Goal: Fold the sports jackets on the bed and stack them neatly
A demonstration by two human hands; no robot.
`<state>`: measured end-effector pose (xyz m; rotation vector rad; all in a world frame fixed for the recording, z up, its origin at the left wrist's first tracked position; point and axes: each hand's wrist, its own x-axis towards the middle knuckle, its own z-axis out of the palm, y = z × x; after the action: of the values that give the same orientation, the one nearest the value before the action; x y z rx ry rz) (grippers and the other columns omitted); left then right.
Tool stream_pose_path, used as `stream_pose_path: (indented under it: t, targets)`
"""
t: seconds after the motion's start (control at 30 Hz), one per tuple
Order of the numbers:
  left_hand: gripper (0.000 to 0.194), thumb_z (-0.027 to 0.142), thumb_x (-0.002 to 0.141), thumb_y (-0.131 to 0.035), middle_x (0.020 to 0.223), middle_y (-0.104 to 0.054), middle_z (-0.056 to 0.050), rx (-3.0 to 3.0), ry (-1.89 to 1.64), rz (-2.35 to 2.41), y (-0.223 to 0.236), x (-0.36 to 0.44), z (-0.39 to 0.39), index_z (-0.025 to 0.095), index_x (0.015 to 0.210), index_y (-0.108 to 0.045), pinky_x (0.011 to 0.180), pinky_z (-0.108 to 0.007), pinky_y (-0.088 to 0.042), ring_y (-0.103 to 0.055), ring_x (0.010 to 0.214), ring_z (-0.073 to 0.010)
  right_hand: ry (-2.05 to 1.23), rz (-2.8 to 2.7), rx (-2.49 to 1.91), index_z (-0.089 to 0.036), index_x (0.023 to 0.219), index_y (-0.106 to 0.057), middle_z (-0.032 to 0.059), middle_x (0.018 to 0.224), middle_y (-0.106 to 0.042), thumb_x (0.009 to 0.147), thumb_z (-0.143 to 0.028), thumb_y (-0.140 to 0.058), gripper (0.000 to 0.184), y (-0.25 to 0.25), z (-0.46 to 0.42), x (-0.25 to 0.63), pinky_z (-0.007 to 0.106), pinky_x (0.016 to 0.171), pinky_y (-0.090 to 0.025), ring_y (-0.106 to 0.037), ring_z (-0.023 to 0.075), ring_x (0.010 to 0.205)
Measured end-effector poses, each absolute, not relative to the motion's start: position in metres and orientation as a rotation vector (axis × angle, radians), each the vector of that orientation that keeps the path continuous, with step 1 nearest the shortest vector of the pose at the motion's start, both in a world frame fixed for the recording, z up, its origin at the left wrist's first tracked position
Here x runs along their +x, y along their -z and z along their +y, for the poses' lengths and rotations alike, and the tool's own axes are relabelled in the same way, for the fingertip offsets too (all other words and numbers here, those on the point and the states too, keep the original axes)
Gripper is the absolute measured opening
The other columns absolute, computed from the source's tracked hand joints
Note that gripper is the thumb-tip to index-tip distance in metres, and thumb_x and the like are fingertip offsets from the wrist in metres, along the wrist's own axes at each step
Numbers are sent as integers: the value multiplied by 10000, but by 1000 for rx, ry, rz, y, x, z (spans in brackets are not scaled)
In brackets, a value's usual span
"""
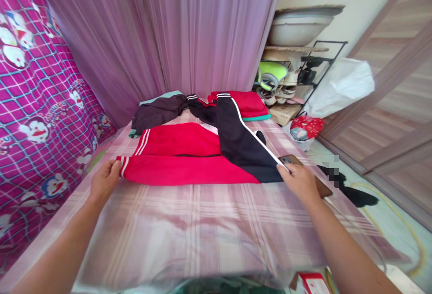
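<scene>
A red and black track jacket with white stripes lies spread on the table, its near edge drawn out between my two hands. My left hand pinches the red striped hem at the left corner. At the other end, my right hand grips the black shoulder part by its white piping. A black sleeve stretches away from me, its striped cuff at the far side. Partly behind my right hand and wrist is a brown phone.
A dark grey garment lies at the far left of the checked tablecloth. Folded red clothing sits at the far right. Beyond stands a shoe rack with a basin on top. A patterned pink cloth hangs at left.
</scene>
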<state>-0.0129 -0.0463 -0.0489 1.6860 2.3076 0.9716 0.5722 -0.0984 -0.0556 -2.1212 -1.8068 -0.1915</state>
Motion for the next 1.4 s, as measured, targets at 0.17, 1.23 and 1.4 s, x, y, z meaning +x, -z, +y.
stream_pose_path:
  t: [0.17,1.23,1.4]
  targets:
    - [348,501,860,-430,814,-704,-49,1652,-701,2342,51,-14,-61,230,928,-637,683,-331,-440,-655,837,-259,343,-1913,-2254,-226,760,-718,77,756,-732,900,-452,-448,378,68,-113,568,448,918,-338,-646,261,856]
    - [298,509,667,-578,681,-703,-81,1606,-191,2217,29,-29,-11,237,571,-652,675,-341,-483,-668,732,-276,134,-2260,-1859,-236,1416,-530,92,1504,-481,967,-499,-322,560,97,-60,495,502,1148,-301,-402,273,1405]
    - [400,593,648,-593,498,-565,-57,1535,-19,2054,27,-26,-4,232,478,-572,535,-327,-423,-576,544,-231,101,-2259,-1863,-193,1411,-534,111,1505,-476,975,-482,-330,561,90,-63,492,495,1152,-301,-398,271,1408]
